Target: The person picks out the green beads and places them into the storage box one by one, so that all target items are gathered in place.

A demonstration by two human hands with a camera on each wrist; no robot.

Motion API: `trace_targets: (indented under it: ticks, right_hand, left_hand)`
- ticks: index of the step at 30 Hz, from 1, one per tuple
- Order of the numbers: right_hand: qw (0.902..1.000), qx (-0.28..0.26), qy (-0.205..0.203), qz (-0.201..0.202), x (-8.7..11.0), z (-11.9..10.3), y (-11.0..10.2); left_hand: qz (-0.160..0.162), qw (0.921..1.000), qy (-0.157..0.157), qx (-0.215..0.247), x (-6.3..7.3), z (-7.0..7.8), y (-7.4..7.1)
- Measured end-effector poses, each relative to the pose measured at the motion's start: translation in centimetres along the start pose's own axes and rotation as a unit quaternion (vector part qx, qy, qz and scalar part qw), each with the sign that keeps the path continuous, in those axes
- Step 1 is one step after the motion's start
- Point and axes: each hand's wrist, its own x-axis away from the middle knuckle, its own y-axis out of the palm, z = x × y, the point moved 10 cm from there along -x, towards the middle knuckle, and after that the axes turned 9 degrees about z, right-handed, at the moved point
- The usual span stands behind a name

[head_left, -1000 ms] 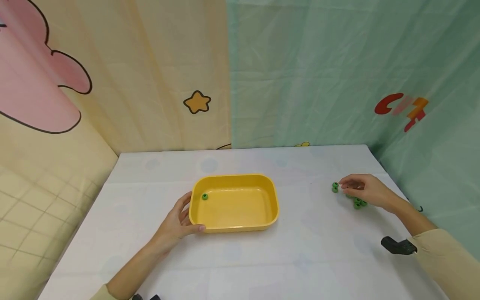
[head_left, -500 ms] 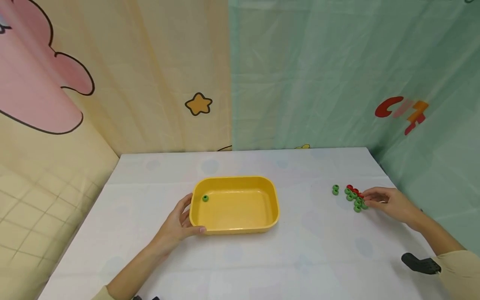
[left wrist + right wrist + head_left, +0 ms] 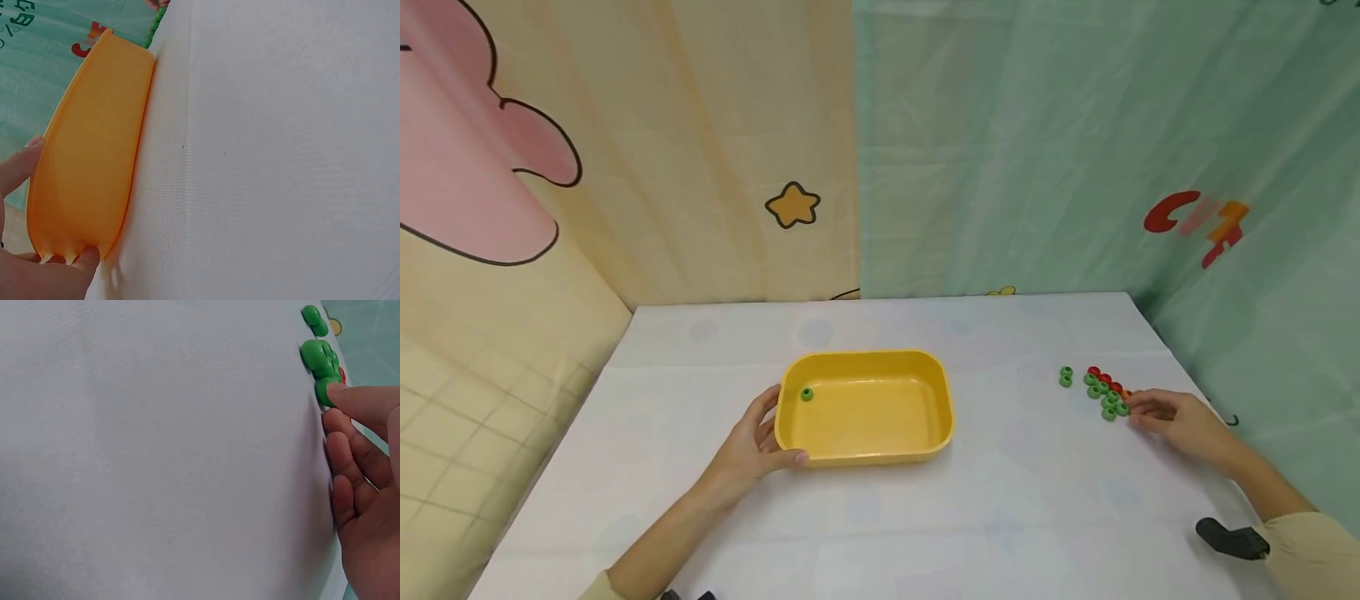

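Note:
A yellow rectangular tray (image 3: 865,450) sits mid-table with one green bead (image 3: 807,394) inside, near its left end. My left hand (image 3: 745,454) holds the tray's left end, thumb on the near rim and fingers against the left side. In the left wrist view, fingertips (image 3: 90,253) press the tray's wall. At the right, my right hand (image 3: 1183,425) is at a cluster of green beads (image 3: 1108,402), red beads (image 3: 1105,379) and an orange bead (image 3: 1127,395). Its thumb touches or overlaps the nearest green bead (image 3: 324,392); whether it pinches one is unclear.
Two green beads (image 3: 1066,377) lie apart, left of the cluster. A white cloth covers the table (image 3: 1000,517). Fabric walls (image 3: 1000,167) with printed shapes stand behind and at both sides. A black strap end (image 3: 1232,540) juts from the right sleeve.
My right hand has drawn back to the right from over the beads, so the red ones and an orange one now show. The left hand and tray have stayed in place.

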Motion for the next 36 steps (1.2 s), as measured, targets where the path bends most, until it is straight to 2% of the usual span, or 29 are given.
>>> trace_targets:
  ticks: [3,8,13,20,27,36]
  right_hand:
    - [0.9997,0.008,-0.005,0.024,-0.1,-0.1,-0.3]
    - [0.9989,0.026,0.004,0.038,-0.3,0.0,-0.4]
    - [0.9974,0.046,-0.005,0.056,-0.4,-0.1,-0.4]
    - [0.9979,0.045,-0.018,0.044,-0.5,-0.4,-0.4]
    - [0.9992,0.035,-0.01,0.018,-0.7,-1.1,-0.5]
    - [0.9993,0.012,-0.036,0.003,-2.0,-3.4,-0.2]
  left_hand:
    - [-0.003,1.0,0.005,-0.001,-0.1,0.1,0.1]
    - [-0.005,1.0,0.005,0.002,-0.2,0.2,0.2]
    - [-0.004,1.0,0.001,0.004,-0.2,0.2,0.2]
    - [-0.004,1.0,0.003,0.007,-0.2,0.2,0.1]
    - [-0.004,1.0,0.002,0.009,-0.2,0.0,0.1]
    - [-0.001,0.9999,-0.002,0.011,-0.2,-0.1,-0.1]
